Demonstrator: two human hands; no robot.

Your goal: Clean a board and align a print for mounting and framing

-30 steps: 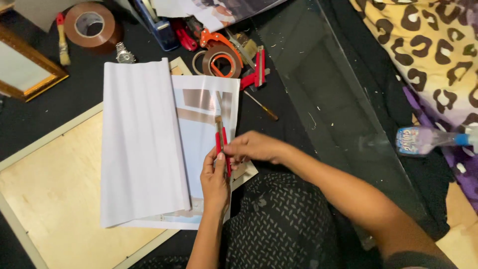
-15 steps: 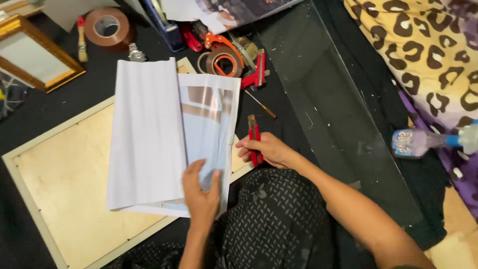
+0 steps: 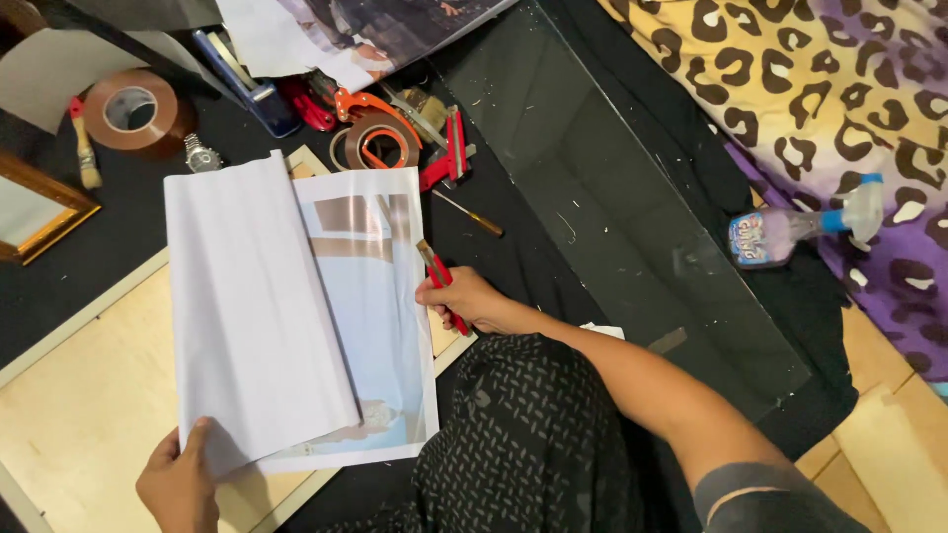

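Left hand [image 3: 178, 481] pinches the near-left corner of the large, limp, crease-prone white paper print [image 3: 296, 316]; right hand [image 3: 462, 296], fingers clamped, grips a red-handled knife [image 3: 442, 281].

Left hand [image 3: 178, 486] grips the paper sheet [image 3: 259, 306]; right hand [image 3: 464, 298] holds a red-handled brush [image 3: 442, 281].

The left hand [image 3: 180, 486] and right hand [image 3: 464, 298] are bare, with no rings or gloves showing. The right arm is uncovered up to a short dark grey sleeve [image 3: 765, 494]. The lap is covered by black cloth [image 3: 523, 434] with a small pale repeating pattern.
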